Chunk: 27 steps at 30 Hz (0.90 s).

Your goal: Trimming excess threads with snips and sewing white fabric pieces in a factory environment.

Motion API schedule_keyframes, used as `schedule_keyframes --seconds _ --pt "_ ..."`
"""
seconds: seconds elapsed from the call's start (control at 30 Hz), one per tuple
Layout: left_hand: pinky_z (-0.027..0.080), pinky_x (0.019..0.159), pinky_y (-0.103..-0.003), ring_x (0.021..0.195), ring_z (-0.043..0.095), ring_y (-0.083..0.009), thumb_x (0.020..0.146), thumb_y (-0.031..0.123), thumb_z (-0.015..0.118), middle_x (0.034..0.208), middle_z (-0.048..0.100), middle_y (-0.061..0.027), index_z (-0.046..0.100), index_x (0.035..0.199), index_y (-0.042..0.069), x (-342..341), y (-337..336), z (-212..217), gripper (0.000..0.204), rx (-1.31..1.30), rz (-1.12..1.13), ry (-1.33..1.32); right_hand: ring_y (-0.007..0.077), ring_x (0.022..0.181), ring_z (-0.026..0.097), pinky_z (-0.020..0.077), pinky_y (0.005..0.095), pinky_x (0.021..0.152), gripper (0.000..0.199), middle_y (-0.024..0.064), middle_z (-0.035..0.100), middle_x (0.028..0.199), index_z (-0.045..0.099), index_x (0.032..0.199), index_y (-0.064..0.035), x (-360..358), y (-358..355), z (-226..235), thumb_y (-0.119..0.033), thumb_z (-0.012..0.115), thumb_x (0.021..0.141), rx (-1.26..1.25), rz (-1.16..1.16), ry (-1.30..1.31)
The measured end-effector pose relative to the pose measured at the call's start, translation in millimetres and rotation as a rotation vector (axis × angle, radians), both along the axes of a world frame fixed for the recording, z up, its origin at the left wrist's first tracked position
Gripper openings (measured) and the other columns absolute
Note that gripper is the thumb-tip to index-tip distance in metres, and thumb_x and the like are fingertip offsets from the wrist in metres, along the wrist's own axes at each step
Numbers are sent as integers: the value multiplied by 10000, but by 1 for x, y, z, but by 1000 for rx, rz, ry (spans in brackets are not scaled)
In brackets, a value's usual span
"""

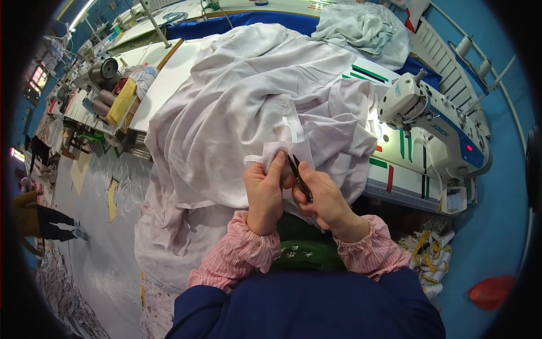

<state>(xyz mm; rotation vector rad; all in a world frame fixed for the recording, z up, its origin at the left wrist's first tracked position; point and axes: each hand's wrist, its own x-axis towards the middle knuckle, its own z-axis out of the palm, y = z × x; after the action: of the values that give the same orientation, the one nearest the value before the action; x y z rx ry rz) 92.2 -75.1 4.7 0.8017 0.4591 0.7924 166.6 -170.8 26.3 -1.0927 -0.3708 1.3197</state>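
A large heap of pale pinkish-white fabric (226,107) covers the sewing table and hangs over its near edge. My left hand (264,189) pinches a square corner (296,151) of this fabric, thumb on top. A narrow white strip (253,160) sticks out to the left of the thumb. My right hand (324,198) is closed around small dark thread snips (297,172). Their tips point up and away, close beside the left thumb at the fabric corner. Whether the blades touch the cloth I cannot tell.
A white and blue sewing machine (435,118) stands at the right, its lamp lit. Behind the heap lies a pale greenish cloth bundle (364,34). Another machine (101,73) and a yellow bundle (121,101) are at the left. Scraps (432,254) and a red bag (491,292) lie low at the right.
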Motion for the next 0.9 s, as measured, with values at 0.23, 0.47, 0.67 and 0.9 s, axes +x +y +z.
schedule_keyframes --seconds 0.23,0.47,0.67,0.9 --pt "312 453 -210 515 428 -53 906 106 551 654 519 21 576 826 23 -2 0 2 117 26 -14 10 45 424 266 226 185 390 488 -22 402 586 540 888 -16 1 2 1 -447 330 978 22 6 8" --pt "341 481 -215 551 447 -53 907 91 543 667 523 13 568 816 13 -1 -3 0 122 37 -43 -37 41 430 260 216 185 386 452 -30 397 586 530 878 -29 1 5 -4 -435 356 975 6 -48 2" --pt "364 510 -210 584 496 -54 903 112 563 702 588 -1 615 808 -2 2 -5 -2 157 22 42 12 31 443 269 213 184 393 378 -50 378 583 514 819 -63 2 6 -7 -405 433 960 16 -101 -95" --pt "380 523 -204 618 515 -54 887 90 582 749 604 0 621 880 -9 1 -3 -6 107 64 35 56 12 507 329 248 197 436 356 -44 411 587 531 861 -31 24 6 3 -382 528 922 181 -364 -947"
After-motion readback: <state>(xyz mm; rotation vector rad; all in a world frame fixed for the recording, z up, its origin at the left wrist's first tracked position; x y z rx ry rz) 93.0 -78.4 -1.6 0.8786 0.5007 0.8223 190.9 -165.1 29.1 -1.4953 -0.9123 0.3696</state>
